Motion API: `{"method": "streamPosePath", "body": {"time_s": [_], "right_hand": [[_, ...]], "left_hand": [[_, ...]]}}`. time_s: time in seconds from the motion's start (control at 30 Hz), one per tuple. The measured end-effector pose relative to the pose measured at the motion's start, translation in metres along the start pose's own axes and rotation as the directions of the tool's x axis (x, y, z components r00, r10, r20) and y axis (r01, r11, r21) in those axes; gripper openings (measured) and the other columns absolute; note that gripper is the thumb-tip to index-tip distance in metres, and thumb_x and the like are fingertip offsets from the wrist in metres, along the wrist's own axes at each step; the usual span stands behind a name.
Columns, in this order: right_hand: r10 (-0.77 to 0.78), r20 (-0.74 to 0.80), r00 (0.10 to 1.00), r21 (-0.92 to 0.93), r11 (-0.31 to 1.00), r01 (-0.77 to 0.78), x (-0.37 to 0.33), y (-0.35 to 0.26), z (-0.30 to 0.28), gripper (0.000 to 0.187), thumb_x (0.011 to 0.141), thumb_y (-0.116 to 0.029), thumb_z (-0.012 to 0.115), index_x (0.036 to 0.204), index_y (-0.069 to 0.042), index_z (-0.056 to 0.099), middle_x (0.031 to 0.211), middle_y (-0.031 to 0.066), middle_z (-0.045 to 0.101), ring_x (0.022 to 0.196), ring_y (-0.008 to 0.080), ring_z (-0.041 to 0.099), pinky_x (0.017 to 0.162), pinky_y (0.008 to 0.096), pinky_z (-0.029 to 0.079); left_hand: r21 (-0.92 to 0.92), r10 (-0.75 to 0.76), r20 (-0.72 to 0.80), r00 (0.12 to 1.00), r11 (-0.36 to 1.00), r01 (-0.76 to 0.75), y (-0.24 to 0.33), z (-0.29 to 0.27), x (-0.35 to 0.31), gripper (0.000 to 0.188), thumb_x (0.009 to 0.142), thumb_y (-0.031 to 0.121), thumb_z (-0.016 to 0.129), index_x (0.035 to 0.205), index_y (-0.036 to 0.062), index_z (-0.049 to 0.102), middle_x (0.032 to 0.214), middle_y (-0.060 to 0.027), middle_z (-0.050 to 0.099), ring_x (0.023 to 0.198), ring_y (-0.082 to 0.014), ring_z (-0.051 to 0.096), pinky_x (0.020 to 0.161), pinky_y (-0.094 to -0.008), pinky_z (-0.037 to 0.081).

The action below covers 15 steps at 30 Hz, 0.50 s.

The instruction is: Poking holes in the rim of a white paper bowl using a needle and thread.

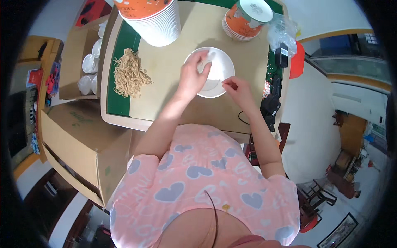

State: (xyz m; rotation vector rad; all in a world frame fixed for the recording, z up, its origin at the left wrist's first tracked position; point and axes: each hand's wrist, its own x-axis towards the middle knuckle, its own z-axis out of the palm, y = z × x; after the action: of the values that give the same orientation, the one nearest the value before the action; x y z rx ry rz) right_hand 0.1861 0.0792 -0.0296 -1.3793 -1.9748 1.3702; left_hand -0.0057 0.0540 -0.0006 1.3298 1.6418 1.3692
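Observation:
A round white bowl sits on the table in front of me, its inside facing up. Over its left part is my left hand, with curved fingers and the thumb held apart from them. Something pale and translucent shows near those fingertips, too faint to name. At the bowl's right rim, the thumb and fingers of my right hand are pinched together on the edge. Farther left lies a loose heap of tan strings or bands.
A tall stack of white and orange paper tubs stands at the far left. Orange and green tubs stand far right, beside a clear plastic bag. Black devices line the right edge. A cardboard box stands left of the table.

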Motion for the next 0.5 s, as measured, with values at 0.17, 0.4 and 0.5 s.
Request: {"method": "streamPosePath", "body": {"time_s": [0.17, 0.4, 0.5], "right_hand": [[0.04, -0.019, 0.999, 0.13, 0.991, -0.037, 0.003, 0.011, 0.004, 0.012, 0.083, -0.01, 0.064, 0.089, 0.0, 0.063, 0.066, 0.0036, 0.06, 0.062, 0.0088, 0.056, 0.056, 0.0233, 0.044], [0.025, -0.086, 0.996, 0.101, 0.995, -0.016, 0.001, 0.008, 0.006, 0.008, 0.084, -0.006, 0.063, 0.09, -0.001, 0.063, 0.072, -0.0002, 0.062, 0.061, 0.0049, 0.053, 0.055, 0.0196, 0.043], [-0.053, -0.141, 0.989, 0.113, 0.991, 0.069, 0.003, 0.017, 0.007, 0.008, 0.083, -0.006, 0.064, 0.089, -0.002, 0.063, 0.071, -0.0005, 0.061, 0.059, 0.0047, 0.052, 0.053, 0.019, 0.041]], "left_hand": [[0.328, 0.224, 0.274, 0.935, 0.892, -0.31, -0.003, 0.001, -0.013, 0.046, 0.069, 0.004, 0.065, 0.113, 0.0036, 0.055, 0.114, -0.0142, 0.055, 0.118, -0.0313, 0.045, 0.104, -0.0434, 0.03], [0.096, -0.13, 0.449, 0.884, 0.991, 0.097, -0.014, 0.031, -0.027, 0.043, 0.075, 0.011, 0.065, 0.115, 0.0015, 0.055, 0.11, -0.0164, 0.06, 0.107, -0.034, 0.054, 0.092, -0.0405, 0.042], [0.218, -0.196, 0.43, 0.882, 0.97, 0.109, -0.015, 0.035, -0.024, 0.031, 0.077, 0.016, 0.065, 0.103, -0.0004, 0.061, 0.095, -0.0162, 0.065, 0.094, -0.0329, 0.061, 0.083, -0.0398, 0.047]]}}
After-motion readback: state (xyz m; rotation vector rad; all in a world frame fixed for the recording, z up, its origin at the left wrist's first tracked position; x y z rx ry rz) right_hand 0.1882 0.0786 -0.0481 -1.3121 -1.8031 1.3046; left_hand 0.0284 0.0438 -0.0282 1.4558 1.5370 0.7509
